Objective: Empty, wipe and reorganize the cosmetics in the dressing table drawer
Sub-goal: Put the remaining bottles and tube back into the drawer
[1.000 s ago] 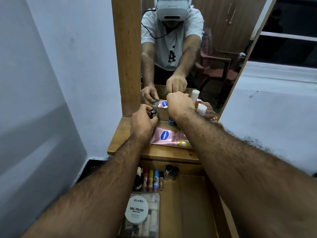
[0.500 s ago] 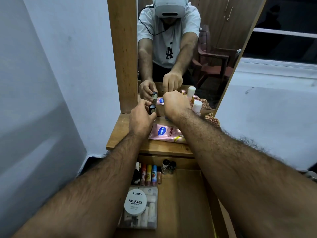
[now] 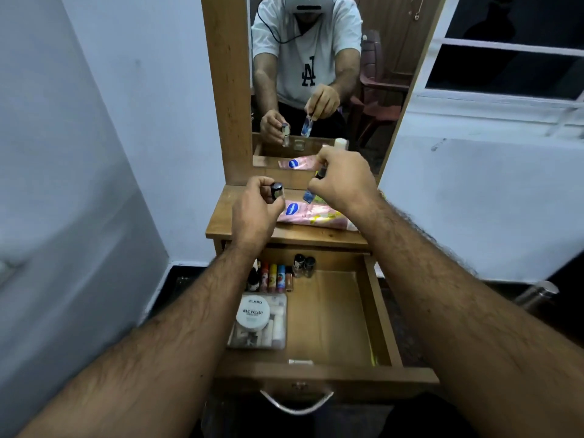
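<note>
Wooden drawer (image 3: 380,311) at lower centre is partly restocked; left hand (image 3: 252,213) fingers pinch a dark-capped bottle (image 3: 277,192), right hand (image 3: 343,181) fingers pinch a blue bottle (image 3: 309,195), both unplaced.

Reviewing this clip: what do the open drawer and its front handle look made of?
The open brown drawer looks like wood or wood-look laminate, satin finish: grain lines and a soft sheen on its floor. The curved silver handle appears to be polished metal, given its bright reflective highlights.
</note>
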`<state>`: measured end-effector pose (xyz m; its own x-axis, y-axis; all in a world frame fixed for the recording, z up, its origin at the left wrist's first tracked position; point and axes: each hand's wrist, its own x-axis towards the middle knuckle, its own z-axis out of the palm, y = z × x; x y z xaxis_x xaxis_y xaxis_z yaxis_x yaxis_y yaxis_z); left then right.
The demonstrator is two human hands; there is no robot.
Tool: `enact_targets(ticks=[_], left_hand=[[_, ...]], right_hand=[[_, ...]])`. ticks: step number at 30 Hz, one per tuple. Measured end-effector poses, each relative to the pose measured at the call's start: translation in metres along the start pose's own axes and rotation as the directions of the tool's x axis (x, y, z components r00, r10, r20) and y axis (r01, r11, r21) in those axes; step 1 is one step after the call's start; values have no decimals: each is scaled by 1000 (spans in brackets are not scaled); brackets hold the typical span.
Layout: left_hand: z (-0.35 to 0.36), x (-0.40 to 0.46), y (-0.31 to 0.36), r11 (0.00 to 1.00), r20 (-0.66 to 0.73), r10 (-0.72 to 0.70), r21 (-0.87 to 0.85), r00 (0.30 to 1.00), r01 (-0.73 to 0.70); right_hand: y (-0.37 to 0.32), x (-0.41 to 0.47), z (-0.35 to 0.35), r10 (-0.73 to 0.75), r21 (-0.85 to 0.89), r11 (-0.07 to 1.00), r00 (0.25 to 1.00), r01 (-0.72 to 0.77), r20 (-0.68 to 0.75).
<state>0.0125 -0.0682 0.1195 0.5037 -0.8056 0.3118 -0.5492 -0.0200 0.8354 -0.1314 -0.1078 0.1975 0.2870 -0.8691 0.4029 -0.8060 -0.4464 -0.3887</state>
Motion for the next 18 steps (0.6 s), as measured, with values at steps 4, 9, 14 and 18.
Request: enact_targets(ticks=[4,9,14,18], left_hand=[[-3,-43,-12,998,88,-39,42,995,36],[6,-84,-32,991,189,-64,124,980,41],[21,-102,-50,982,275,-78,186,958,27],[32,-102,-57,975,285,-85,223,955,21]], right_hand=[[15,-43,7,49,4,999,994,-49,98],[32,-88,31,123,-16,992,956,-123,265],[51,-122,67,166,-43,986,899,-163,405],[58,-128,86,166,-70,986,912,-150,375]])
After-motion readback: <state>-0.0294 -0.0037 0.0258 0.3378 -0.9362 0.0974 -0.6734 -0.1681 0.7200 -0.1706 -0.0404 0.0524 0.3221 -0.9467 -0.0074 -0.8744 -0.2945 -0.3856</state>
